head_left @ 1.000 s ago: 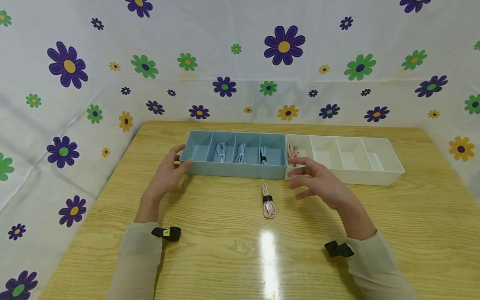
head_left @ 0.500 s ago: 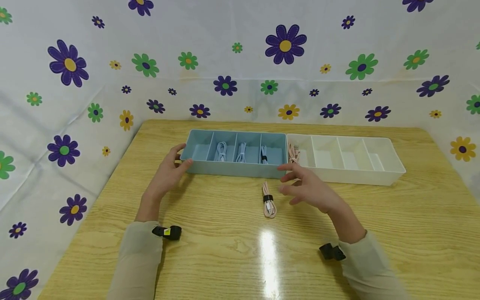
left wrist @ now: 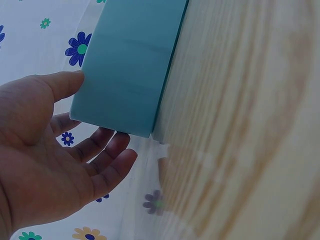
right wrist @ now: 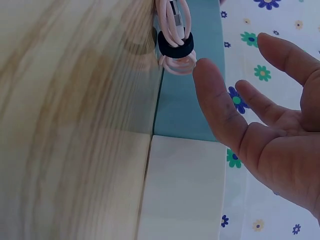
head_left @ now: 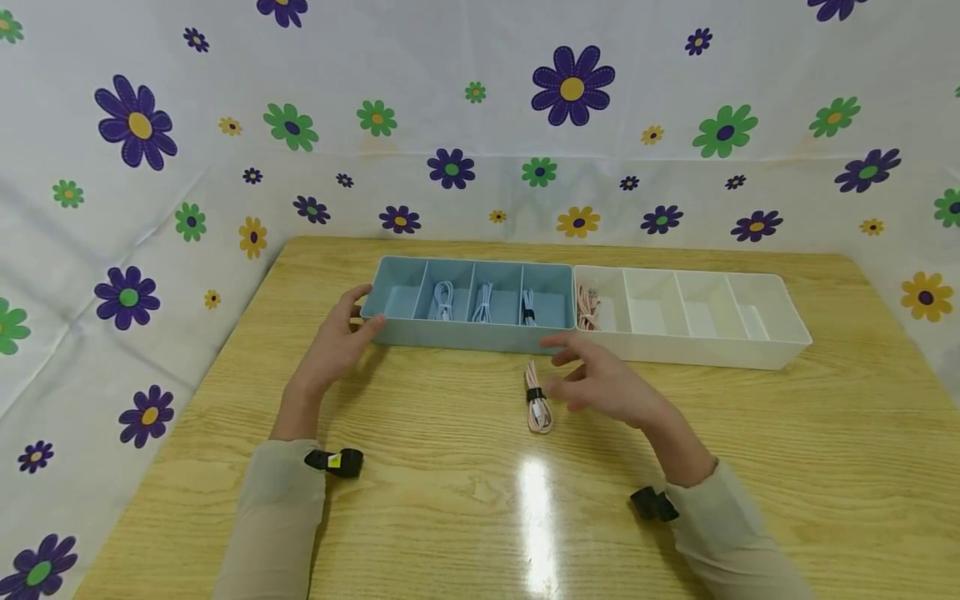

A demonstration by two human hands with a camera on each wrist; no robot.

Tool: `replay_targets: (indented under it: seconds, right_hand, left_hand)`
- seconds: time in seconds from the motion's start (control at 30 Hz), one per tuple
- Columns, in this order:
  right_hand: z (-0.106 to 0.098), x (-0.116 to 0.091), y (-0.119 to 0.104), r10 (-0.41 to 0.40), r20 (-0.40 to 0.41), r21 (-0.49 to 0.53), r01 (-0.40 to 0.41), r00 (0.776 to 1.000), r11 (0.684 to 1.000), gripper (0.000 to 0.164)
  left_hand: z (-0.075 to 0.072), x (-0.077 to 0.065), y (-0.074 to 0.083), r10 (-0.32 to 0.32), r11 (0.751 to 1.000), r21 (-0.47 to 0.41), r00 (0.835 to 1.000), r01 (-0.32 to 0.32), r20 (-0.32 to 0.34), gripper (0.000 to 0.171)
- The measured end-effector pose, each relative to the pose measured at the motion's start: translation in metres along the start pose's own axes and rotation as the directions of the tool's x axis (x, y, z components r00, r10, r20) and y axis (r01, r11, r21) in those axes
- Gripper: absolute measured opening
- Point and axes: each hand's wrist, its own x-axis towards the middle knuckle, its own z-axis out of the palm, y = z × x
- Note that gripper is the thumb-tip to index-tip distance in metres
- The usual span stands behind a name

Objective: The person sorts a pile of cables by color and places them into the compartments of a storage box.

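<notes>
At the left end of a light-blue divided storage box (head_left: 465, 335), my left hand (head_left: 330, 346) holds the corner, thumb on the front rim and fingers against the end wall. The left wrist view shows these fingers (left wrist: 107, 175) bent around the box's end. A pink charging cable (head_left: 538, 412), coiled and bound with a black strap, lies on the table before the boxes. Just right of it hovers my right hand (head_left: 603, 383), fingers parted and holding nothing. In the right wrist view, its thumb tip appears close to the bundled cable (right wrist: 172, 22); contact cannot be told.
A white divided box (head_left: 697, 350) adjoins the blue one's right end, with a pink cable (head_left: 587, 308) in its leftmost compartment. Blue cables (head_left: 483, 302) lie in three of the blue box's compartments. Behind the wooden table (head_left: 420, 500) hangs a flowered cloth (head_left: 480, 133).
My right hand has moved left and slightly down, from in front of the white box to beside the pink cable on the table. The left hand stays on the blue box.
</notes>
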Motion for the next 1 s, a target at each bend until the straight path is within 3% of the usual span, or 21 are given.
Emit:
replay_targets:
  seconds: [0.23, 0.33, 0.47, 0.6, 1.0]
  right_hand:
    - [0.006, 0.003, 0.001, 0.000, 0.014, -0.082, 0.001, 1.000, 0.997, 0.063]
    - [0.008, 0.004, 0.001, -0.004, 0.013, -0.118, 0.006, 1.000, 0.993, 0.065]
    - [0.010, 0.005, 0.002, -0.005, 0.014, -0.138, 0.006, 1.000, 0.990, 0.066]
    - [0.010, 0.005, 0.002, -0.005, 0.018, -0.139, 0.008, 1.000, 0.990, 0.066]
    - [0.012, 0.008, 0.002, 0.000, 0.038, -0.160, 0.006, 0.999, 0.987, 0.065]
  left_hand:
    - [-0.001, 0.000, 0.000, 0.004, 1.000, -0.006, 1.000, -0.004, 0.011, 0.067]
    - [-0.003, -0.008, 0.018, -0.008, 1.000, -0.024, 1.000, 0.008, 0.028, 0.065]
    - [-0.003, -0.009, 0.022, -0.014, 0.999, -0.028, 0.999, 0.015, 0.034, 0.065]
    - [-0.001, -0.001, 0.003, 0.004, 1.000, -0.010, 1.000, -0.004, 0.017, 0.067]
    - [0.000, -0.001, 0.001, -0.007, 1.000, -0.009, 1.000, 0.007, 0.009, 0.068]
